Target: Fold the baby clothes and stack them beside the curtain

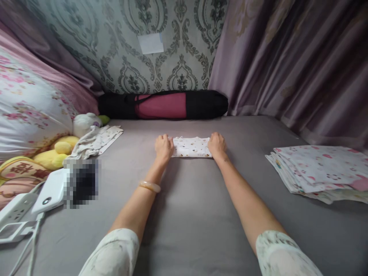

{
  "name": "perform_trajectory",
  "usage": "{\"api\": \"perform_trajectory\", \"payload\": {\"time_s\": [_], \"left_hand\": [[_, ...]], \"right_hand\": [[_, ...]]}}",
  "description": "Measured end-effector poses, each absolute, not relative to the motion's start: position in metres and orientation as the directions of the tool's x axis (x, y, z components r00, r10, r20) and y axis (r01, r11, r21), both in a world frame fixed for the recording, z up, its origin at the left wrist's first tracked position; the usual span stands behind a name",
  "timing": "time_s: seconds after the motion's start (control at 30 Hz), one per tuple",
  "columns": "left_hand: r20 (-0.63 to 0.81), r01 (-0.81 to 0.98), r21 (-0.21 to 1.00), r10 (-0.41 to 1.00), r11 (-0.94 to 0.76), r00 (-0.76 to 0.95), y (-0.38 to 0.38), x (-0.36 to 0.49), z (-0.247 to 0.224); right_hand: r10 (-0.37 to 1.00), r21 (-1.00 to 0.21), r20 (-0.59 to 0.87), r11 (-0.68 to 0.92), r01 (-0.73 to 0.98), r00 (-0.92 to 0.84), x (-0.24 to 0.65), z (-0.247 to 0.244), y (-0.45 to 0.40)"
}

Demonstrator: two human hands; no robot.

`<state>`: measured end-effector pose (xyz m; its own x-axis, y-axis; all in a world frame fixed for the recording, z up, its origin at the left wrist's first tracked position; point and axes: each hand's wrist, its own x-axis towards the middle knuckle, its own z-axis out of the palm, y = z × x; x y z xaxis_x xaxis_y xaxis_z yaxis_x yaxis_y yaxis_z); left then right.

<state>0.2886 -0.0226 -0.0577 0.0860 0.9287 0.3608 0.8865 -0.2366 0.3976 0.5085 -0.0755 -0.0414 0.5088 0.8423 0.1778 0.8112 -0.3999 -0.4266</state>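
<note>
A small white cloth (pixel 191 147) with a tiny coloured print lies folded into a narrow strip on the grey sheet (pixel 198 214). My left hand (pixel 164 147), below a pale bangle (pixel 150 186), is closed on the cloth's left end. At the opposite end my right hand (pixel 217 145) grips it with curled fingers. Both arms reach straight forward, and the cloth spans the gap between the hands. The fingertips are partly hidden behind the knuckles.
Folded printed cloths (pixel 322 166) are stacked at right. A black and pink long bag (pixel 161 105) lies along the wall. On the left are a crumpled cloth (pixel 94 140), plush toys (pixel 57 151), a white power bank (pixel 53 190), a power strip (pixel 18 209) and cables.
</note>
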Motion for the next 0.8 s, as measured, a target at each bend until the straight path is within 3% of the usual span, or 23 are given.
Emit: {"api": "perform_trajectory", "payload": {"time_s": [0.1,0.2,0.37,0.53,0.8], "left_hand": [[0.322,0.872,0.287,0.897,-0.396,0.302,-0.039,0.309,-0.056],[0.225,0.874,0.235,0.898,-0.426,0.377,-0.049,0.325,-0.061],[0.162,0.905,0.197,0.923,-0.376,0.349,-0.05,0.327,-0.077],[0.188,0.915,0.153,0.92,-0.374,0.345,-0.047,0.321,-0.085],[0.096,0.925,0.174,0.94,-0.339,0.327,-0.044,0.32,-0.079]], "right_hand": [[0.945,-0.327,0.259,-0.109,0.939,0.2,0.474,-0.041,-0.078],[0.981,-0.271,0.188,0.099,0.958,-0.048,0.448,-0.05,-0.081],[0.995,-0.235,0.078,0.079,0.969,-0.062,0.442,-0.062,-0.086],[0.997,-0.203,0.068,0.059,0.978,-0.046,0.446,-0.066,-0.088],[0.997,-0.209,0.068,0.035,0.977,-0.021,0.445,-0.068,-0.086]]}}
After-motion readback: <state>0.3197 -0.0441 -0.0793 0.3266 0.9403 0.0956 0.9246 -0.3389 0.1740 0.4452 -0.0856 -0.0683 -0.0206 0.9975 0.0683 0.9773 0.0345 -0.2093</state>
